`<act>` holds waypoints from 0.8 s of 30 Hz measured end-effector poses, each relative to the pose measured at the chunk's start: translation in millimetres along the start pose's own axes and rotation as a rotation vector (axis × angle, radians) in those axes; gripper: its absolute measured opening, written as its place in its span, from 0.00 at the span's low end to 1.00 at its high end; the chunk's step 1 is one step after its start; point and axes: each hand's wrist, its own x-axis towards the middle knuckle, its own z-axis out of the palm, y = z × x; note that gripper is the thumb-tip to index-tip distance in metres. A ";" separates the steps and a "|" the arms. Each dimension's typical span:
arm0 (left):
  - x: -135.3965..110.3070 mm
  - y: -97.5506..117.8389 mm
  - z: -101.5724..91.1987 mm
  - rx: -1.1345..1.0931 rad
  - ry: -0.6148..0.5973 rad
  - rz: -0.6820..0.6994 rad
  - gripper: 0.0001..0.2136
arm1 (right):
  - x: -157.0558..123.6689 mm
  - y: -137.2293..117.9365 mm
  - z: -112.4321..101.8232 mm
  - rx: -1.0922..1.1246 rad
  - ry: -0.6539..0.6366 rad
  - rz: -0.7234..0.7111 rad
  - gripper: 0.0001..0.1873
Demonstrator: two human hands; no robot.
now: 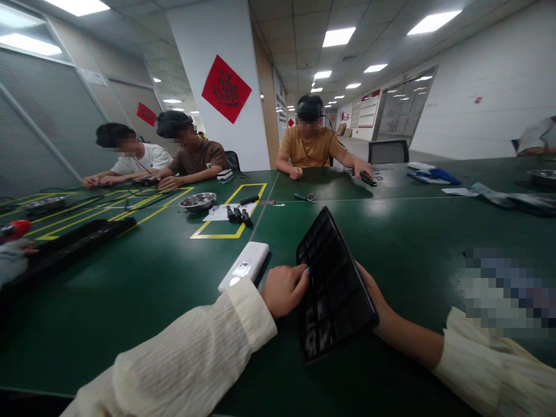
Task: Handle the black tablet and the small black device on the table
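A black tray divided into small compartments is tilted up steeply above the table, its compartments facing left. My right hand grips it from behind at its right side, the fingers mostly hidden by the tray. At the compartment side, the fingertips of my left hand are pinched together around a small blue piece, too small to name. Several compartments near the tray's lower end hold small pale or clear items, blurred in the view. Just beyond my left wrist lies a white box-shaped device with a small display.
A metal bowl, black parts on white paper and pliers lie farther across the green table. A long black trough stands at left. Cloths lie at right. Several people sit around, one opposite.
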 end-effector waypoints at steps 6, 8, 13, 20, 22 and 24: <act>1.3 1.7 5.0 -0.051 0.080 -0.149 0.18 | -1.8 -0.9 0.2 -0.053 -0.020 -0.032 0.23; 0.9 1.9 5.5 -0.015 0.087 -0.144 0.16 | -2.5 -0.9 -0.4 -0.090 -0.038 -0.057 0.22; -0.8 2.1 2.6 0.090 0.055 -0.093 0.16 | -3.3 -1.7 -0.3 -0.108 -0.048 -0.045 0.21; -2.3 2.8 1.3 0.096 0.059 -0.030 0.11 | -6.2 -6.0 4.6 -0.021 0.031 0.001 0.23; -1.9 2.3 1.8 0.086 0.057 -0.030 0.11 | -6.2 -6.0 4.9 -0.006 0.032 0.011 0.23; -1.3 2.0 1.6 0.078 0.055 -0.036 0.12 | -5.5 -5.1 4.3 0.003 0.036 0.018 0.24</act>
